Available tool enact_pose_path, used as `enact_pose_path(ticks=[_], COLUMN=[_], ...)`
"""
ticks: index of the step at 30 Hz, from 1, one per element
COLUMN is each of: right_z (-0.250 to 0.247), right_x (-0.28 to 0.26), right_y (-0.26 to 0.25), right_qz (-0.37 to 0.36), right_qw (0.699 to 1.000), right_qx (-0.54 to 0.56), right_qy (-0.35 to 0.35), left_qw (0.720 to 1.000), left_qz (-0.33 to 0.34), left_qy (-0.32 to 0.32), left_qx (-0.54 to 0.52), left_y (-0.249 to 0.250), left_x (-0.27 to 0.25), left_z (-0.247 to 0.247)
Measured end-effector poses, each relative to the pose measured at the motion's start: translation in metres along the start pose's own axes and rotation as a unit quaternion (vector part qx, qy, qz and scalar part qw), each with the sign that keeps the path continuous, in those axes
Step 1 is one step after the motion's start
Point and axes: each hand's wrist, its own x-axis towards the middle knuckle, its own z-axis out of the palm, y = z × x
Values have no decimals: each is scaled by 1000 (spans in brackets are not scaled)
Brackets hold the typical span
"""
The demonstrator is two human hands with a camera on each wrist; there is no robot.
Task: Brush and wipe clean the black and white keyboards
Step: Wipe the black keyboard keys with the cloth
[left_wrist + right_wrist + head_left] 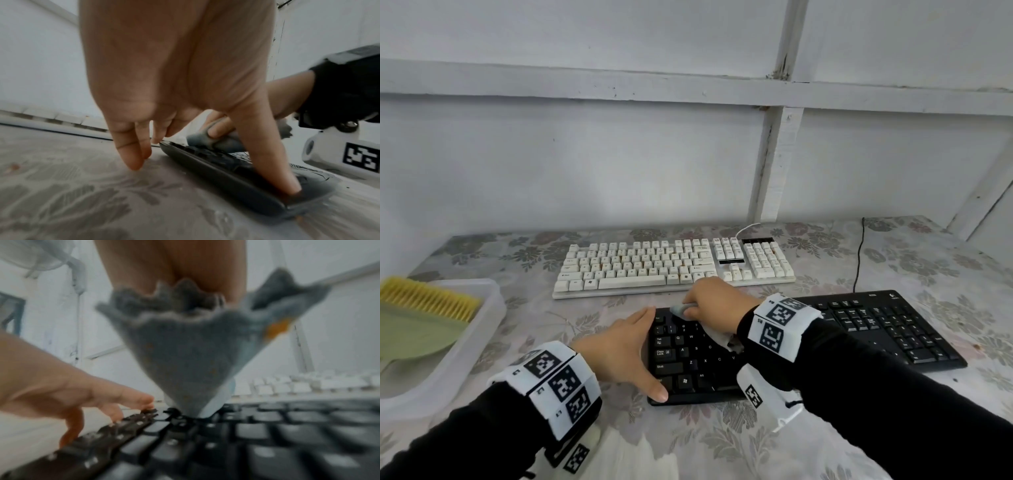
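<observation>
Wiping the black keyboard near its top-left corner, we hold a grey cloth bunched in our right hand, fingers curled around it, its point pressed down among the upper key rows. Our left hand lies flat with fingers straight, braced against the keyboard's left edge, thumb on the near corner, gripping nothing. This keyboard sits at the front of the floral-covered surface; the white keyboard lies just behind it, untouched by either hand.

We judge the black keyboard to be light, stiff and prone to sliding on the smooth cover, so bracing its bare edge makes more sense than pressing on the loose, springy keys. The cloth is soft and limp, and should reach between keycaps only when bunched to a point.

From the head view alone we see a yellow-bristled brush resting in a translucent tray at the left. Only the right wrist view shows the cloth's tip meeting the keys and an orange mark on it; the left wrist view shows the thumb planted on the keyboard's rim and the fingertips near the covering.
</observation>
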Motion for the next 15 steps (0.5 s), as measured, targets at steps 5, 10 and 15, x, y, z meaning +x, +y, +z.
enact_pose_path(ticks=[5, 10, 15], right_z=[5, 8, 10], right_x=[17, 22, 19], right_y=[-17, -25, -17], right_qz=[-13, -29, -4], right_qw=[1000, 988, 985], right_qx=[-18, -140, -159], right_qy=[-1, -58, -72], left_qw=[998, 998, 998], left_qz=[-21, -30, -30], left_qy=[-27, -14, -12], left_qx=[61, 51, 55], left_y=[6, 9, 8], left_x=[-2, -4, -3], left_z=[0, 0, 1])
